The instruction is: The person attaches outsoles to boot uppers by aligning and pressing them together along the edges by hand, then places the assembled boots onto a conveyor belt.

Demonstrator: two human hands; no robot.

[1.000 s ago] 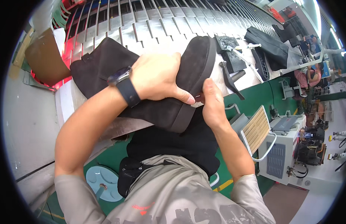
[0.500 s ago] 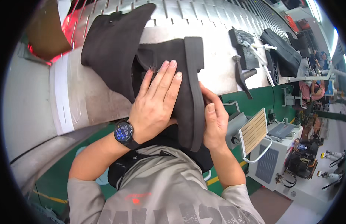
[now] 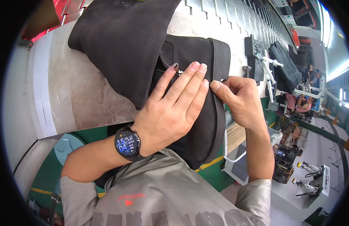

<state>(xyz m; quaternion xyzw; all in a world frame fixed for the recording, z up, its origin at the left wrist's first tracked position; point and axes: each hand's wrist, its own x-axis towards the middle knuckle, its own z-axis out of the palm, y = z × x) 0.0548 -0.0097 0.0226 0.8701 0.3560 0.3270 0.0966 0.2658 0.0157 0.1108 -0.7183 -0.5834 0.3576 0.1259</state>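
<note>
A tall black boot [image 3: 118, 52] lies on its side on the worktable, toe toward me. Its shaft spreads out to the far left, and the sole [image 3: 219, 120] faces right. My left hand [image 3: 169, 113] rests flat on the boot's side, fingers stretched out, beside a small metal zipper pull [image 3: 178, 71]. At the sole edge near the heel, my right hand [image 3: 242, 100] has its thumb pressed against the boot and its fingers curled. Those curled fingertips are partly hidden.
Beyond the boot runs a metal roller conveyor [image 3: 219, 15]. On the right of the worktable [image 3: 89, 101] lie a black brush-like block [image 3: 254, 47], a white-handled tool [image 3: 270, 60] and another black boot [image 3: 285, 66]. Farther right stand a wooden-slatted rack [image 3: 234, 141] and machines. People sit in the background.
The boot now appears closer and farther right. My right hand has shifted up along the sole toward the heel, its thumb moving onto the edge. My left hand still lies flat on the boot.
</note>
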